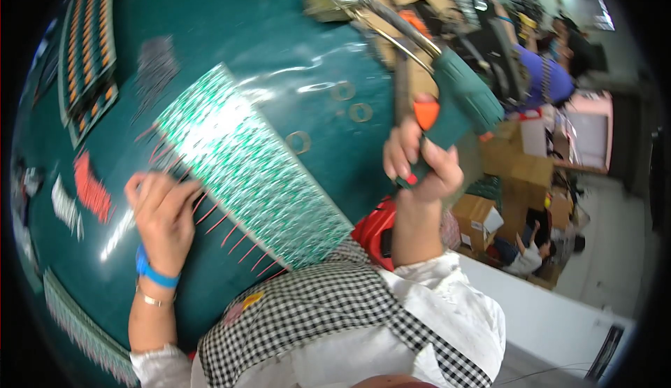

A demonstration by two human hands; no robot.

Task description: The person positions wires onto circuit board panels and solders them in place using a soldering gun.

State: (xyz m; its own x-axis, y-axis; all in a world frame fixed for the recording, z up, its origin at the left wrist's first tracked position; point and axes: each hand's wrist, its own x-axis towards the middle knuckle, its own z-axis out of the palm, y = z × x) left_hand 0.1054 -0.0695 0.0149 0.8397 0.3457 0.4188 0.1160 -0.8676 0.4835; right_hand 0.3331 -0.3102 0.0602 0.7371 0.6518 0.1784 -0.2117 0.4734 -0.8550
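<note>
In the head view, a green board point(255, 171) lies slanted on the table point(349, 161). The left hand point(162, 213) bends its fingers beside the red wires point(229, 237), pinch unclear; the right hand point(424, 161) curls round a red-and-black tool point(411, 178).
</note>
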